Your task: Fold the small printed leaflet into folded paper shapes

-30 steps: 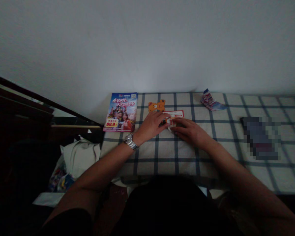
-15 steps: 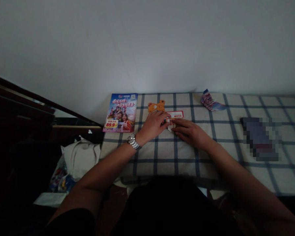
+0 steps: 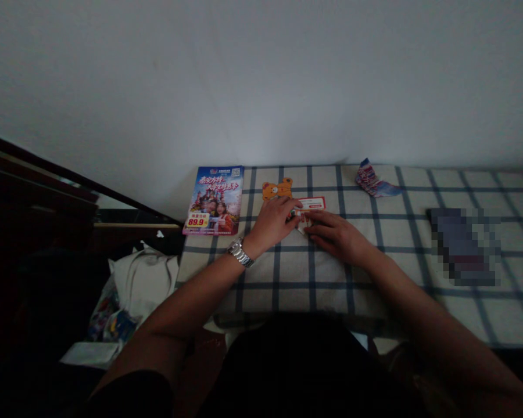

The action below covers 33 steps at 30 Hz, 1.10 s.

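Note:
My left hand [image 3: 275, 222], with a metal watch [image 3: 240, 253] on the wrist, has its thumb and fingers closed on the left side of a small white-and-red piece of paper [image 3: 302, 223]. From the right, the fingertips of my right hand [image 3: 342, 237] press together at the same paper's other edge. Both hands rest low over the checked cloth, and they cover much of the paper. Just beyond them lies a flat card [image 3: 312, 202] with a red border, partly hidden by my fingers. A brown cartoon bear cutout [image 3: 277, 188] sits behind my left hand.
A stack of blue printed flyers [image 3: 213, 200] lies at the left end of the checked cloth [image 3: 287, 293]. A crumpled flyer piece [image 3: 375, 181] is near the wall. To the right, a dark blurred-out object [image 3: 462, 247] lies flat. A white bag [image 3: 146, 278] stands below left.
Hardly anything differs. My left wrist has shifted very slightly right, and my fingers have moved a little on the small paper, which stays in the same place.

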Motion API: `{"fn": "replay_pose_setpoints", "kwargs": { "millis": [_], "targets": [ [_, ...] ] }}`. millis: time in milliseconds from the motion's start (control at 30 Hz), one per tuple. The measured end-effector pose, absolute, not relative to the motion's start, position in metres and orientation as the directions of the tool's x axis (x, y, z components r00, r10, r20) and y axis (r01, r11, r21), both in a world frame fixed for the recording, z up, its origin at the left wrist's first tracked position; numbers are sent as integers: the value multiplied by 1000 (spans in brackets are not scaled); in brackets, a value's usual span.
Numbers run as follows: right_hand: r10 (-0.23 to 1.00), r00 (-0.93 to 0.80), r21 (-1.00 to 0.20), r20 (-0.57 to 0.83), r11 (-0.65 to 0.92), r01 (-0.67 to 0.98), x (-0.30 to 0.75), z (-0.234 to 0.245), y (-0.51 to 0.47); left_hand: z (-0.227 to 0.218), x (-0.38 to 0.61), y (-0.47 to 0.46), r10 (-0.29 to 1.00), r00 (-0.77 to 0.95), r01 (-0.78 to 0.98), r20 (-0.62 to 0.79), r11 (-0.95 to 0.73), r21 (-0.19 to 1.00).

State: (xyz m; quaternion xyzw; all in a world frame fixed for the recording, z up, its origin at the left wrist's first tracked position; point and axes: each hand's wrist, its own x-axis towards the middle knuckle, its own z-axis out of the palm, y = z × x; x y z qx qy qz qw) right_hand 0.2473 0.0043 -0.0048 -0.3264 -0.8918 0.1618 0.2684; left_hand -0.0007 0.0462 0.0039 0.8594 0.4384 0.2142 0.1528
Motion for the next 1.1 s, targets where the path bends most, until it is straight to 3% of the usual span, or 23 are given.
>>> {"fn": "replay_pose_setpoints", "kwargs": {
  "millis": [567, 867, 1100],
  "targets": [
    [645, -665, -396, 376, 761, 514, 247, -9, 3, 5, 1, 40, 819, 483, 715, 309, -573, 402],
    [652, -656, -415, 381, 754, 509, 247, -9, 4, 16, -3, 27, 689, 655, 672, 310, -719, 178],
    [659, -647, -428, 383, 747, 508, 247, -13, 4, 14, -23, 18, 609, 744, 580, 273, -793, 186]
  ]
}}
